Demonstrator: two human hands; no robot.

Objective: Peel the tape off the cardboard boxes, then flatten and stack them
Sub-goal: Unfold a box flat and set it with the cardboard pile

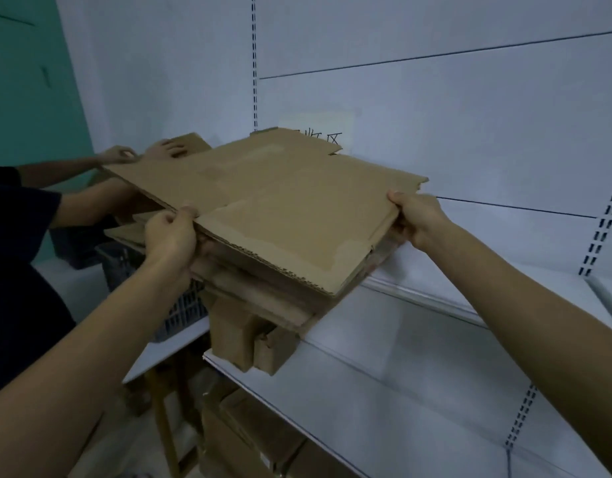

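A flattened cardboard box (280, 201) is held flat over a stack of flattened cardboard (263, 298); whether it rests on the stack cannot be told. Pale strips are seen along its near edge. The stack is set on a white shelf (418, 367), with folded pieces overhanging the shelf's front corner. Behind the shelf a white panelled wall (435, 91) is crossed by a slotted upright (254, 63), and a paper sign (318, 127) with handwritten characters is partly hidden by the box. A green wall (22, 81) is seen at far left. A grey slatted crate (180, 312) stands on a lower white surface to the left, and brown cartons (249, 436) are stored under the shelf.

The box's near left edge is pinched by the left hand (170, 236), thumb on top and fingers curled beneath. The right edge is gripped by the right hand (418, 219), thumb laid on top, the fingers underneath hidden. At the box's far left, a second person's hands (166, 148) are laid on other cardboard.
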